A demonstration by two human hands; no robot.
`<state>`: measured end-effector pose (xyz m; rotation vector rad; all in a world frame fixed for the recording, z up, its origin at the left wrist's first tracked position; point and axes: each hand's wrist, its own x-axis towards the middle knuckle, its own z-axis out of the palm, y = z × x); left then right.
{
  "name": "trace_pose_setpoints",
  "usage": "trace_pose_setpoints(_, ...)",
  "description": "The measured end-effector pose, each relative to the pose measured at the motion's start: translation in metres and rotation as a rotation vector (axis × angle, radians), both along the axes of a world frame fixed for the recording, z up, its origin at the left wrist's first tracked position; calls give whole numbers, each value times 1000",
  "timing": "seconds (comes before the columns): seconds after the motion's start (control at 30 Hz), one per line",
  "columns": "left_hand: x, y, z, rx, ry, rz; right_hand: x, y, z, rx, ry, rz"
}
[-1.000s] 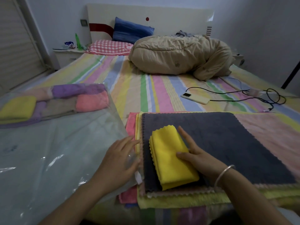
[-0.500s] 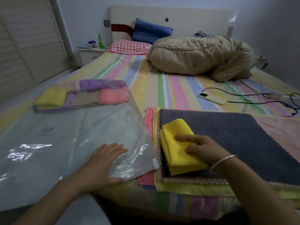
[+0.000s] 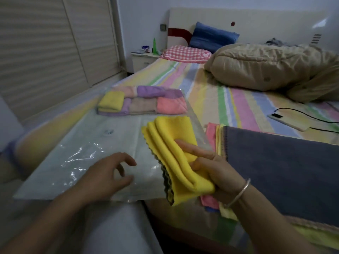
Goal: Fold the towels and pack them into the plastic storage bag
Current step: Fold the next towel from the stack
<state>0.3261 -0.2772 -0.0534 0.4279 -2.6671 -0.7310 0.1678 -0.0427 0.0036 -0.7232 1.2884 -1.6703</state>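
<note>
The left hand hung over the near end of the clear plastic bag, its fingers loosely bent and holding nothing. Beside it, the right hand gripped a folded yellow towel above the bag's edge. A grey towel lay flat on a pile to the right. Farther off, folded towels sat inside the bag.

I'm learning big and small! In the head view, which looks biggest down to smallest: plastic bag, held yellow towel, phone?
1. plastic bag
2. yellow towel
3. phone, though it lies farther off, so its true size is unsure.
</note>
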Motion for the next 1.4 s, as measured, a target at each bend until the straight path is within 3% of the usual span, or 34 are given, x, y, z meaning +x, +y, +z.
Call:
trace_pose_setpoints(0.1,-7,-13,20,373,261,128,23,-23,-13,95,72,182)
trace_pose_setpoints(0.17,-11,-17,33,576,315,203,29,-38,-23,267,267,229)
trace_pose_setpoints(0.23,-11,-13,44,637,302,227,27,-51,-33,498,512,178)
trace_pose_setpoints(0.27,-12,-10,50,647,308,212,26,-56,-36,591,554,128)
trace_pose_setpoints(0.33,-12,-5,58,654,323,147,26,-64,-40,645,455,16)
trace_pose_setpoints(0.4,-11,-1,66,654,324,87,30,-72,-41,573,293,-100)
trace_pose_setpoints(0.57,-8,-2,93,532,307,-37,8,-122,-29,485,261,-460)
trace_pose_setpoints(0.67,-13,-7,118,573,261,-116,-23,-167,-16,452,174,-447)
trace_pose_setpoints(0.83,-31,-41,142,805,92,-286,-71,-246,-27,312,13,-413)
trace_pose_setpoints(0.9,-43,-76,136,824,112,-194,-92,-274,-36,234,-43,-449)
trace_pose_setpoints(1.07,-82,-215,67,515,258,225,-140,-337,-46,161,163,-390)
trace_pose_setpoints(1.2,-101,-289,13,291,110,332,-185,-385,-67,296,499,-366)
trace_pose_setpoints(1.3,-107,-302,-8,313,121,343,-224,-418,-99,326,579,-410)
trace_pose_setpoints(1.4,-108,-302,-21,501,83,369,-231,-430,-98,330,588,-389)
